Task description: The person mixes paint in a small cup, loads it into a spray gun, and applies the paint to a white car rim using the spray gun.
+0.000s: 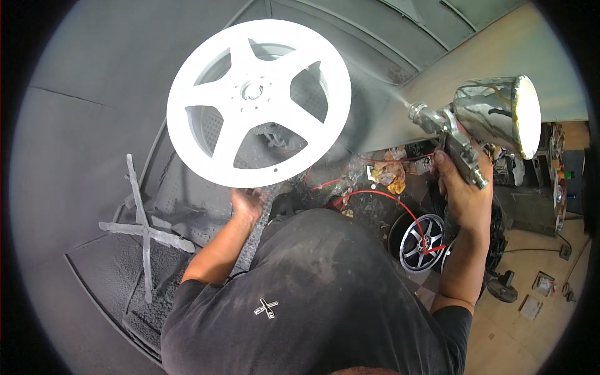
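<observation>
A white five-spoke wheel (228, 150) fills the upper middle, its face turned up toward me. My left hand (248, 203) reaches in under its near edge. The rim covers the fingers, so whether they grip the wheel or something below it is hidden. On the right, my right hand (461, 181) is wrapped round a metal spray gun (459, 147). A paint-streaked silver cup (490, 112) with a pale lid sits on the gun. Fine mist leaves the nozzle toward the wheel's right side, with a space between nozzle and rim.
A grey, paint-crusted cross-shaped stand (147, 231) is at the left. A red hose (394, 197) curves across the floor past a dark-spoked wheel (422, 244). Crumpled masking paper (390, 172) lies beyond it. A cluttered bench (531, 200) is at the right.
</observation>
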Tool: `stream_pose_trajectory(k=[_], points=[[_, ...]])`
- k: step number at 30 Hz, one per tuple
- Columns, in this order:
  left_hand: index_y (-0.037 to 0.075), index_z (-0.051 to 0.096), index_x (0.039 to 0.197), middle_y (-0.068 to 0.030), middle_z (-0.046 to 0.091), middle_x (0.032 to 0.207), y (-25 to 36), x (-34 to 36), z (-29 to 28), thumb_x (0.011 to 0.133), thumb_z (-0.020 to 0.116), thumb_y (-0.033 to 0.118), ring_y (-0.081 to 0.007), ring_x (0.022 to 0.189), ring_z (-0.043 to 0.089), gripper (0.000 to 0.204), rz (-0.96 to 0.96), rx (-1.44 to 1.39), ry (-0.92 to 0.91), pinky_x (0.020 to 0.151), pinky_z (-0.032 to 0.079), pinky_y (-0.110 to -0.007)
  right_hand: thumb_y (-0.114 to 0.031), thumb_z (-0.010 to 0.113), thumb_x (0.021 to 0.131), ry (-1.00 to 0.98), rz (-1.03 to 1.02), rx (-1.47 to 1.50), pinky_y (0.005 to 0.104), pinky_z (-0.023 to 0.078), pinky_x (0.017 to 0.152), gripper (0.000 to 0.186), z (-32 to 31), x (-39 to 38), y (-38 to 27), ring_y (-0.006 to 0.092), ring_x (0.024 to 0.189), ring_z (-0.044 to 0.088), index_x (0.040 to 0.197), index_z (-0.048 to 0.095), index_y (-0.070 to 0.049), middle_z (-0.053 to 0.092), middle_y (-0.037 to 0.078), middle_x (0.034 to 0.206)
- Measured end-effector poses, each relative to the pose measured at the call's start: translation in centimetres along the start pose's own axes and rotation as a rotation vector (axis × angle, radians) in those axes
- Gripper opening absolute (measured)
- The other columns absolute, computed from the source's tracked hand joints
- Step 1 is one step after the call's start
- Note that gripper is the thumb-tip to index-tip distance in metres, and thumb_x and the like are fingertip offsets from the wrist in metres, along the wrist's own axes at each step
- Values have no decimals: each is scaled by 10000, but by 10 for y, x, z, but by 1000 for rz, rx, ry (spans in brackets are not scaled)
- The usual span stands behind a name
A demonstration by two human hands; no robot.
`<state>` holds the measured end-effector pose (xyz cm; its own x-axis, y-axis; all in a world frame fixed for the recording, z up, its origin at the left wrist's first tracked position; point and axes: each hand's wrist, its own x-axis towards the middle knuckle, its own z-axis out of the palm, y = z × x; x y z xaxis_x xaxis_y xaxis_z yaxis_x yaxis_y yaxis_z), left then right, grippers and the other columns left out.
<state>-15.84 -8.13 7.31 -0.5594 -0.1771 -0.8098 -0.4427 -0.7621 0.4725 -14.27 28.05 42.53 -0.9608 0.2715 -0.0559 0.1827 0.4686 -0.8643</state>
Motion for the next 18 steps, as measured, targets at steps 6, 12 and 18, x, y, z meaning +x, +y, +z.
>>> stream_pose_trajectory(k=[6,12,18], points=[[117,274,1509,-136,281,1558,-13,0,2,1008,362,547,-366,1357,423,667,-41,-10,-143,1121,294,-621,-175,745,889,-236,-34,166,239,439,656,569,3,-17,-18,82,713,546,1373,544,46,658,48,863],[117,339,1479,-102,293,1557,16,24,-11,1006,388,526,-351,1387,366,627,21,10,-62,1129,294,-597,-151,750,888,-102,-25,68,272,495,781,519,-4,-13,-5,106,833,602,1352,589,18,691,69,953],[103,406,1467,-108,450,1487,65,51,-16,1008,406,506,-309,1401,386,611,25,164,-43,1126,336,-545,-260,724,895,-142,-46,172,195,399,507,607,-6,-11,-6,59,596,515,1374,519,50,646,58,828]])
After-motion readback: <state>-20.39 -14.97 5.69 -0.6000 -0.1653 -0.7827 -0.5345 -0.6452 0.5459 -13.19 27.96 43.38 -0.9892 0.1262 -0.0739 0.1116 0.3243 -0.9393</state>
